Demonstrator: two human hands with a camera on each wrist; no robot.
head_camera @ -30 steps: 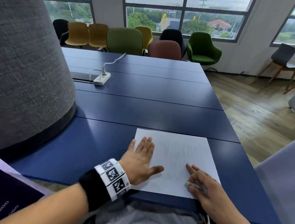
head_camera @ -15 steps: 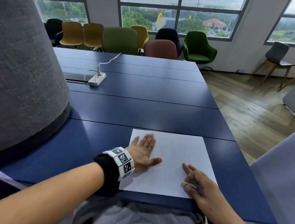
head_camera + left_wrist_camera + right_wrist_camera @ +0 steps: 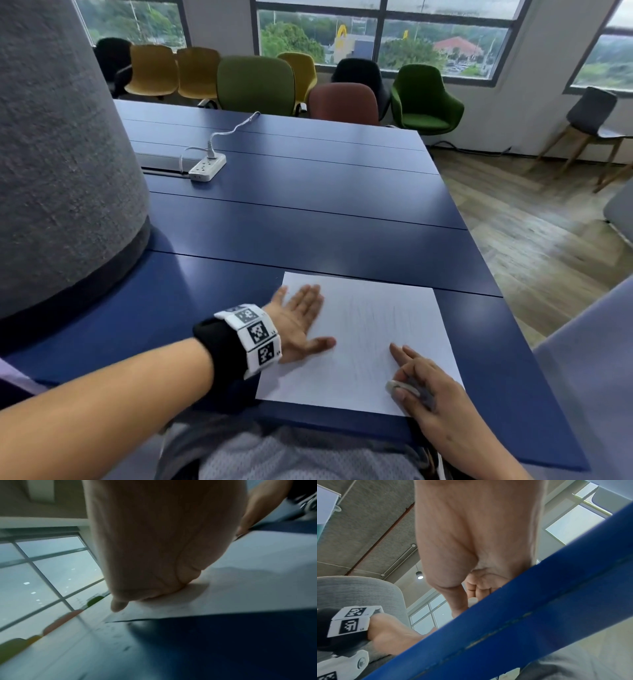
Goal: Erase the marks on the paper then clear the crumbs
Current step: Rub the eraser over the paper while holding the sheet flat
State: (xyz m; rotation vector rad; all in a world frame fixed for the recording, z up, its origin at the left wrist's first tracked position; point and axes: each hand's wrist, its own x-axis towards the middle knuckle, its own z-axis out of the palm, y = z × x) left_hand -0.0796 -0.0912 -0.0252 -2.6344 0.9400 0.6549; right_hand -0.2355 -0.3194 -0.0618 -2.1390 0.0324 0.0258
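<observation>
A white sheet of paper with faint pencil strokes lies near the front edge of the blue table. My left hand lies flat on the sheet's left part, fingers straight and pointing away from me, thumb spread to the right. In the left wrist view the left hand presses on the paper, and dark crumbs speckle the table just past the paper's edge. My right hand rests on the sheet's near right corner and pinches a small white eraser, its other fingers stretched forward.
A large grey fabric cylinder stands on the table at the left. A white power strip with its cable lies farther back. Chairs line the far side. The table's front edge runs right under my right wrist.
My left hand has turned and slid a little toward the paper's far left corner, and its forearm has swung in. The right hand with the eraser has hardly moved.
</observation>
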